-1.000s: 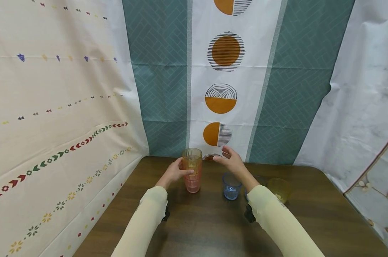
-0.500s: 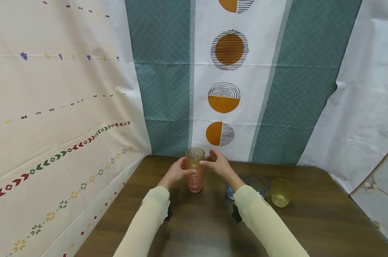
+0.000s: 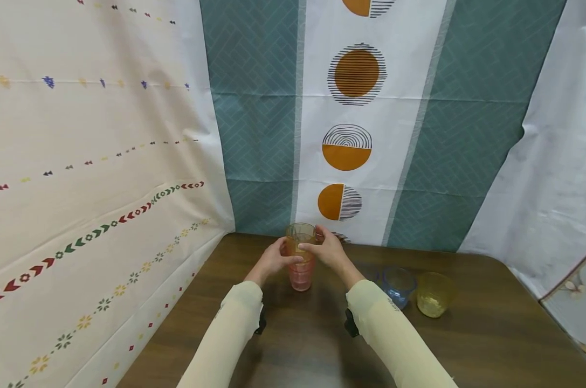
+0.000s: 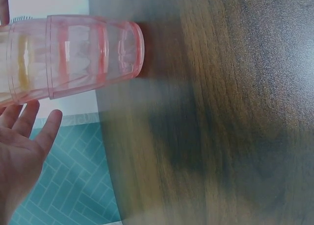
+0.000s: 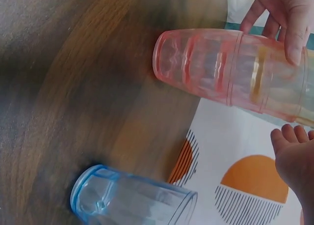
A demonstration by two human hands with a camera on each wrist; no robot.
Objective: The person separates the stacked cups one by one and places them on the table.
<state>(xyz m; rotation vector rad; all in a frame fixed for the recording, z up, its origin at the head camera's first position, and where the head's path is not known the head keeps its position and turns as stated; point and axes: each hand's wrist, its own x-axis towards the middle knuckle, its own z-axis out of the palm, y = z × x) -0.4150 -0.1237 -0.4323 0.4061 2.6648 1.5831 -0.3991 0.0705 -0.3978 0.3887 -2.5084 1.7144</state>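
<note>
A tall stack of clear tumblers [image 3: 301, 275], pink below and yellow above, stands upright near the table's back edge. My left hand [image 3: 272, 260] holds it at mid-height from the left, thumb across the front. On the other side, my right hand [image 3: 330, 253] is at the yellow upper part. Its thumb overlaps the front in the head view, and its relaxed fingers [image 5: 287, 134] lie just short of the wall in the right wrist view. Contact there is unclear. The left fingertips [image 4: 30, 108] meet the stack's edge in the left wrist view.
Right of the stack stand a blue tumbler [image 3: 398, 291] and a yellow tumbler [image 3: 433, 296]. Another blue tumbler [image 5: 132, 195] is mostly behind my right forearm in the head view. Patterned cloths [image 3: 254, 134] hang behind and beside the wooden table [image 3: 302, 334].
My right hand has moved left from above the blue tumblers to the upper stack. My left hand stays on the stack, which keeps its place. The head view has shifted slightly.
</note>
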